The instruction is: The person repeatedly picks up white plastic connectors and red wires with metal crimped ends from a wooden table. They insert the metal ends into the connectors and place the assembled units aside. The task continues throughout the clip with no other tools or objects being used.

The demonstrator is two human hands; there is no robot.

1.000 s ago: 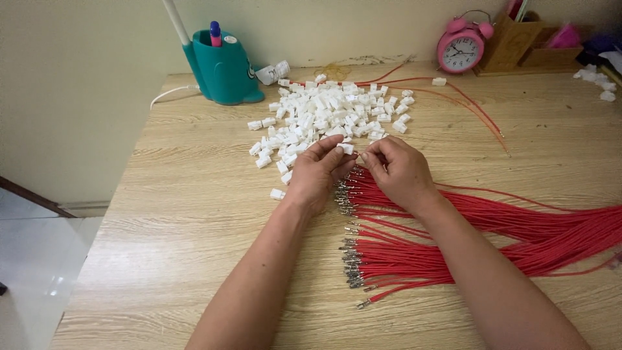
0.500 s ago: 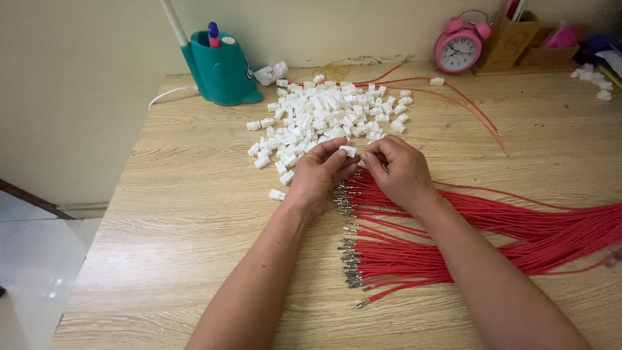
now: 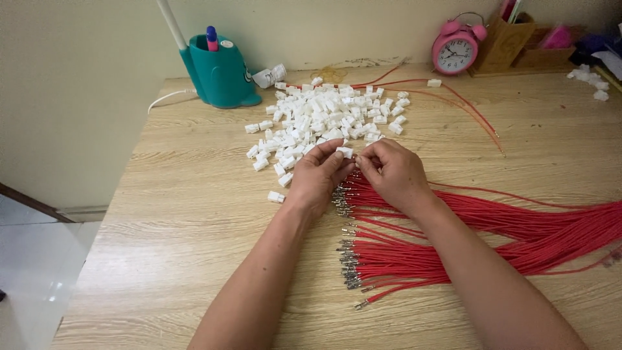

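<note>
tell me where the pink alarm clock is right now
In the head view the pink alarm clock stands at the table's far edge, right of centre, against the wall, just left of the brown desk organiser.

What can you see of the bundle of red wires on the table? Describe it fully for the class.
The bundle of red wires lies flat on the wooden table, fanning from the right edge toward the centre. The strands look thin and flexible, each ending in a small metal terminal at its left tip. The right hand rests over the upper strands, beside the left hand. A few loose strands curve off toward the back.
</note>
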